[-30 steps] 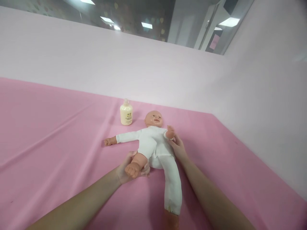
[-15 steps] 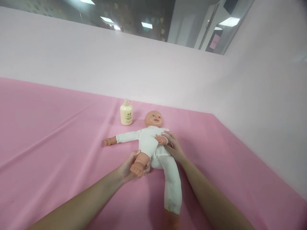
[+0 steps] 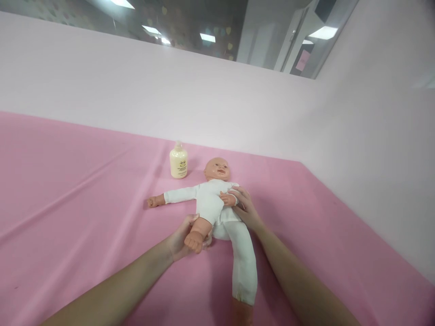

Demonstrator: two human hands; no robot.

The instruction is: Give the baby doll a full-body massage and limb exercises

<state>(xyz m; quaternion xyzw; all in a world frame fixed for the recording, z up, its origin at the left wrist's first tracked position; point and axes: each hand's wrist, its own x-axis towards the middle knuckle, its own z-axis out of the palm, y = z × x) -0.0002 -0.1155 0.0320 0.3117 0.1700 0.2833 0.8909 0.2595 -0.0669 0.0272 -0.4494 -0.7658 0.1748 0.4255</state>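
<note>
A baby doll (image 3: 214, 199) in a white bodysuit lies on its back on the pink sheet (image 3: 84, 203), head away from me. My left hand (image 3: 180, 237) grips the doll's bare leg (image 3: 200, 228) and holds it raised. My right hand (image 3: 246, 209) rests against the doll's side and holds its forearm folded across the chest. The doll's other arm stretches out to the left. A long white fabric leg (image 3: 243, 265) of the suit trails toward me.
A cream lotion bottle (image 3: 178, 160) stands upright just left of the doll's head. A pale pink wall (image 3: 204, 104) rises behind the sheet and along the right side. Ceiling lights show above it.
My right hand brought the doll's raised arm down and folded it across the chest. My left hand keeps the bare leg lifted, hardly moved.
</note>
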